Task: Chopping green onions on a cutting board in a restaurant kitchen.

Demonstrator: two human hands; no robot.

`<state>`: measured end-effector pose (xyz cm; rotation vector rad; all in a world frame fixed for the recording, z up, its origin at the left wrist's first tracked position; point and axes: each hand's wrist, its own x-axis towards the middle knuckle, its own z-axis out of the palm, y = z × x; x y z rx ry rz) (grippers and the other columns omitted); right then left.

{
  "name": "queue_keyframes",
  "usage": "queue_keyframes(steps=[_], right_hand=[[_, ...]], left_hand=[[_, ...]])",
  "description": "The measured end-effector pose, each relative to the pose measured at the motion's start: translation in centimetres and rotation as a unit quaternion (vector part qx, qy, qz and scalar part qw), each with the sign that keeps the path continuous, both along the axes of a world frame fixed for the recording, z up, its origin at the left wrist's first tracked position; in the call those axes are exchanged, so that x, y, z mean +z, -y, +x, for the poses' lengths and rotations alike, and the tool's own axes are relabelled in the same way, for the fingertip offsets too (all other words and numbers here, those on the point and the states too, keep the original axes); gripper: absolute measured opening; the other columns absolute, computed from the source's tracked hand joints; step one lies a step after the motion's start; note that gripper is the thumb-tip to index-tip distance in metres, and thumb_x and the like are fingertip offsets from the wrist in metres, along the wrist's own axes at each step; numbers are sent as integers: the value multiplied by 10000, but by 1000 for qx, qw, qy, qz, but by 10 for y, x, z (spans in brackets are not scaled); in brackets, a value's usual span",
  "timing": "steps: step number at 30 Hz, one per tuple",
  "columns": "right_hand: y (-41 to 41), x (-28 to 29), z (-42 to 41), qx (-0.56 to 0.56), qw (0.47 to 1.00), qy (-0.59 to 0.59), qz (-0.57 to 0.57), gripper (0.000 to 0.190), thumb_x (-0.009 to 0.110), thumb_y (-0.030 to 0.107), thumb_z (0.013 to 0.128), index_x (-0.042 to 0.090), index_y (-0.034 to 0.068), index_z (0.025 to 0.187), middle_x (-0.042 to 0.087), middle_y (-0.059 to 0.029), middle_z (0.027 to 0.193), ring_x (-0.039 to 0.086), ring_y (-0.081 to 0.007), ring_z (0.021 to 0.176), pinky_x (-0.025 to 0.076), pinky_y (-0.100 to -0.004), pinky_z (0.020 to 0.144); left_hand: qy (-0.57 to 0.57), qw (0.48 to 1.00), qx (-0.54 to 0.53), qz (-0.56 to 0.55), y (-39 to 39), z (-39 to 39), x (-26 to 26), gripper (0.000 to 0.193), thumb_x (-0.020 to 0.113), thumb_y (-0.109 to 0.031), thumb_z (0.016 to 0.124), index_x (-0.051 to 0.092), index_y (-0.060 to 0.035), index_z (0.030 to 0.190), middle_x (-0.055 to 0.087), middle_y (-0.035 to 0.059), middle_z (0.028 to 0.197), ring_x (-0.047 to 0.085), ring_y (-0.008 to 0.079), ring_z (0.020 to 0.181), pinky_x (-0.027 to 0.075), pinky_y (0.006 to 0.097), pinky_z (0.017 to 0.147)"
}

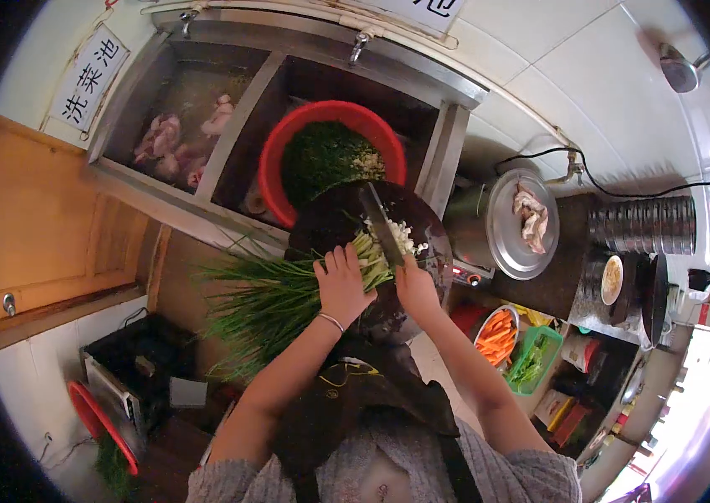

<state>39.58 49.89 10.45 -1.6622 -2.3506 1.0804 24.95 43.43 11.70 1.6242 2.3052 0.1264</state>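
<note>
My left hand (345, 283), with a bangle at the wrist, presses down on a bunch of scallions (260, 295). Their green tops hang over the left side of a dark round chopping board (317, 223). In my right hand (417, 289) is the handle of a cleaver (381, 226), its blade across the white stalk ends just right of my left fingers. Chopped white pieces (406, 237) lie to the blade's right. Beyond the board, a red basin (270, 179) holds chopped greens (317, 157) and some pale chopped bits (367, 165).
Raw meat (160, 135) lies in water in the left bay of a steel sink (238, 126). At right, a lidded steel pot (496, 245) carries a piece of meat (531, 217). Lower right are a bowl of carrots (497, 338) and a green basket (549, 346).
</note>
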Motion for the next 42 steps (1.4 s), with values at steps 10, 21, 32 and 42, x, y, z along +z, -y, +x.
queue_keyframes(steps=[10,21,32,42], right_hand=[[41,44,6,2,984,146,-101,231,428,151,860,377,47,1060,596,-259,709,585,-444,643,449,-540,572],[-17,37,-35,14,998,51,-22,228,473,144,838,419,-1,1006,599,-254,754,590,-421,723,461,-515,630],[-24,-3,-34,105,992,70,25,179,441,134,860,415,-2,975,572,-263,673,571,-443,659,445,-520,585],[3,40,12,164,976,135,-49,210,453,169,875,394,-12,965,566,-259,660,570,-440,641,436,-521,567]], left_hand=[[-4,1000,-14,-7,-2,-2,-4,939,762,-470,537,371,21,1235,443,154,1158,432,292,1042,340,487,876],[-6,999,-34,3,4,-4,-5,915,764,-444,563,363,15,1246,451,146,1161,443,287,1042,348,486,877],[0,999,-38,12,1,-4,-4,911,751,-456,571,370,19,1249,445,150,1181,434,284,1052,337,477,886],[6,999,-36,-11,6,-6,-8,914,733,-478,586,371,21,1260,424,153,1225,408,281,1116,314,497,926]])
